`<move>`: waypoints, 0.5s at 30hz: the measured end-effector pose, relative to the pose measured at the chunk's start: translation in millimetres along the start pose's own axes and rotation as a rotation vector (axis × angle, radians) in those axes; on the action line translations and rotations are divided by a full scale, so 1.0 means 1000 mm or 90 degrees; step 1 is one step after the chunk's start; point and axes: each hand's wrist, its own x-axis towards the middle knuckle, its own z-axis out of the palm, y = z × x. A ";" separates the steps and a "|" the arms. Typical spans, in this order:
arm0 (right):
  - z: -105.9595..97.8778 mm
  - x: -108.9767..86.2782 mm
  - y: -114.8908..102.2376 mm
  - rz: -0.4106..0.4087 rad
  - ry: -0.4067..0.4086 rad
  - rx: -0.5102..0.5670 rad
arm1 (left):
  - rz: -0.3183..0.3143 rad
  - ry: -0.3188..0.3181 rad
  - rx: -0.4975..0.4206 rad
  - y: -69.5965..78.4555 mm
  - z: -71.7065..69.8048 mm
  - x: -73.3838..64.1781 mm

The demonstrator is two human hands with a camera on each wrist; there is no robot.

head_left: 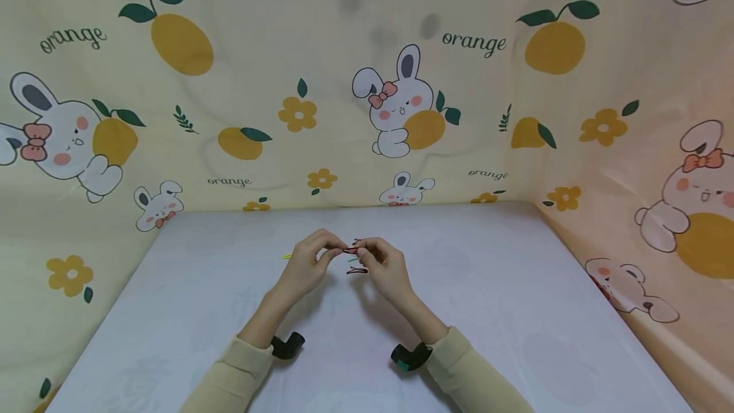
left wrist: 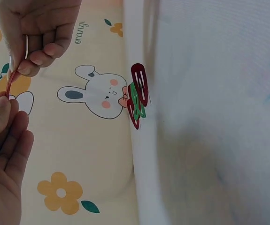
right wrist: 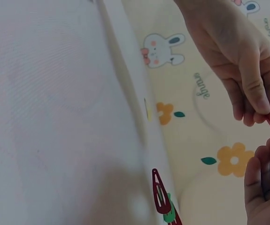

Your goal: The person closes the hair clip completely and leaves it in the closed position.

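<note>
1. Left hand (head_left: 308, 261) and right hand (head_left: 387, 266) pinch opposite ends of one red hair clip (head_left: 350, 250), raised above white table (head_left: 470, 311).
2. Other clips (left wrist: 137, 97), red and green, below.
3. Backdrop cloth (head_left: 332, 30) reads "orange" repeatedly.

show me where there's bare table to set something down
Bare white table lies right of the right hand, out to the patterned cloth, and left of the yellow clip. It is crowded between the left hand and right hand, where loose red and green clips cluster near the pinched red clip.
</note>
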 end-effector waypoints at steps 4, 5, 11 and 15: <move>0.000 0.000 -0.002 0.028 0.007 0.040 | 0.005 -0.009 0.016 0.000 0.000 -0.001; 0.000 0.001 -0.002 0.035 0.008 0.046 | 0.005 -0.010 0.018 0.000 0.000 -0.001; 0.000 0.002 -0.001 0.075 0.011 0.068 | 0.020 -0.011 0.022 0.000 0.001 -0.001; 0.002 0.002 -0.001 0.090 0.010 0.093 | 0.024 -0.012 0.016 -0.001 0.001 0.000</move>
